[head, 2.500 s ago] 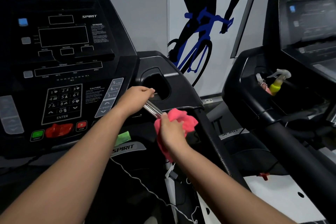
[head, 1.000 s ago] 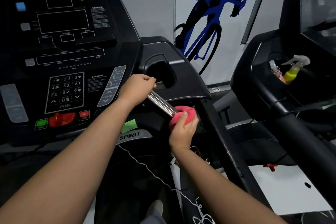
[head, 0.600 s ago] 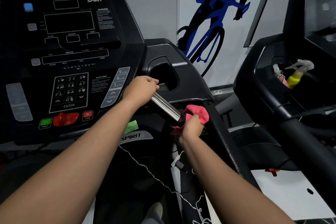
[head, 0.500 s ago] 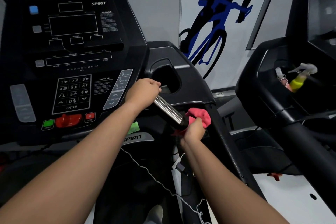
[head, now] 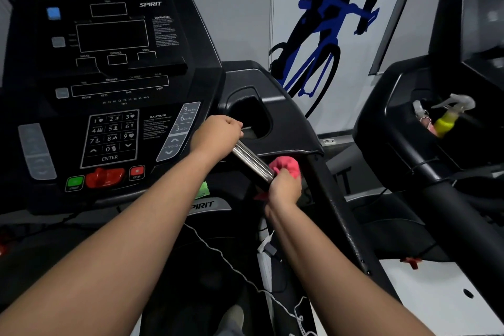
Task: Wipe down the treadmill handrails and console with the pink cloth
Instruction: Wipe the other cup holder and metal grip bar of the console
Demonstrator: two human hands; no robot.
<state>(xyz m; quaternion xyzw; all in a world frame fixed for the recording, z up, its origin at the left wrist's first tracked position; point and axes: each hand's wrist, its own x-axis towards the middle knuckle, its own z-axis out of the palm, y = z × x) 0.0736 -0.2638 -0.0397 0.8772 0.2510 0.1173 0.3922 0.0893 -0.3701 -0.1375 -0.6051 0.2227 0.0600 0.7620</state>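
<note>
Fingers curled round the bunched pink cloth [head: 287,166], the right hand [head: 283,189] is reaching the near end of the chrome handrail bar [head: 252,159] after sliding down from the left hand [head: 218,133], which is gripping its far end, so this bar seems nearly wiped.

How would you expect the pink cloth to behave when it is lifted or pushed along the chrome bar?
Probably floppy: the pink cloth bunches into soft folds in the right hand. Likely light, as one hand holds it bunched. It should slide readily, since the chrome bar looks smooth and polished.
</note>
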